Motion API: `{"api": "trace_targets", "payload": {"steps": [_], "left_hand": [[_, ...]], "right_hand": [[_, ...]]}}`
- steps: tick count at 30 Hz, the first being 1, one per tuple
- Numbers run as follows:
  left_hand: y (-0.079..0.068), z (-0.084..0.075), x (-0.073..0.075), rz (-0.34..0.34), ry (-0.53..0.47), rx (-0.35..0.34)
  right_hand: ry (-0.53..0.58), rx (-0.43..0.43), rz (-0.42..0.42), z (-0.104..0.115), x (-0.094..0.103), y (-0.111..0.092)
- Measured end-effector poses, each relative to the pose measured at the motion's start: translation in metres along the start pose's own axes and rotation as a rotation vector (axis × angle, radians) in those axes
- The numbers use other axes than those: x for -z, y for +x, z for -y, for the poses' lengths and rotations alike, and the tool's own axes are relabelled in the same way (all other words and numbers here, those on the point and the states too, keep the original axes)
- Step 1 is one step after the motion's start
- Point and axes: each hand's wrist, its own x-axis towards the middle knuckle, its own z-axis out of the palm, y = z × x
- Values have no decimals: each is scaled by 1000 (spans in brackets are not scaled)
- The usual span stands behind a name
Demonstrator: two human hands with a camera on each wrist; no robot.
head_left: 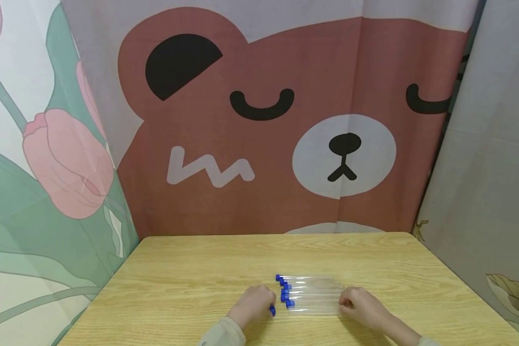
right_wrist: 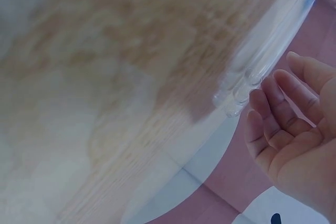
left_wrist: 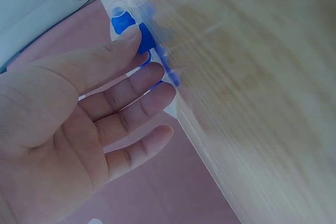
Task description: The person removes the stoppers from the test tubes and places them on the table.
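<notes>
Several clear test tubes [head_left: 313, 292] with blue caps [head_left: 284, 298] lie side by side across the table, caps to the left. Between thumb and index finger, my left hand [head_left: 254, 305] pinches a loose blue cap [left_wrist: 146, 38], just left of the tubes; its other fingers extend loosely. The nearest tube [right_wrist: 286, 35] shows no cap on its left end. My right hand [right_wrist: 296, 124] is beside the rounded tube ends [right_wrist: 253, 76], with fingers loosely bent. Its fingertips are very close to those ends; whether they touch is hard to tell.
A light wood-grain table [head_left: 190, 269] carries the tubes near its front. Behind it hangs a curtain with a bear print [head_left: 259, 144]. A flower-printed curtain [head_left: 47, 192] hangs on the left, and a pale curtain [head_left: 480, 192] on the right.
</notes>
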Motion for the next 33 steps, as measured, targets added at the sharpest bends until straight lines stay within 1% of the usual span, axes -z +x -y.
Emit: {"api": "trace_targets", "payload": {"steps": [6, 9, 12, 16, 22, 28, 33], "left_hand": [[-1, -1, 0, 9, -7, 32], [-1, -2, 1, 14, -15, 52], [-2, -2, 0, 8, -19, 60], [-5, -2, 1, 10, -30, 75], [-9, -2, 3, 11, -35, 88], [-11, -3, 8, 33, -39, 104], [-14, -4, 11, 38, -66, 103]], "right_hand": [[-1, -28, -11, -1, 2, 1], [-27, -15, -33, -1, 3, 1], [-52, 21, -55, -2, 5, 2], [-59, 55, -59, -5, 6, 4], [-58, 58, -57, -9, 7, 6], [-60, 69, -57, -13, 7, 7], [-63, 67, -56, -15, 6, 7]]}}
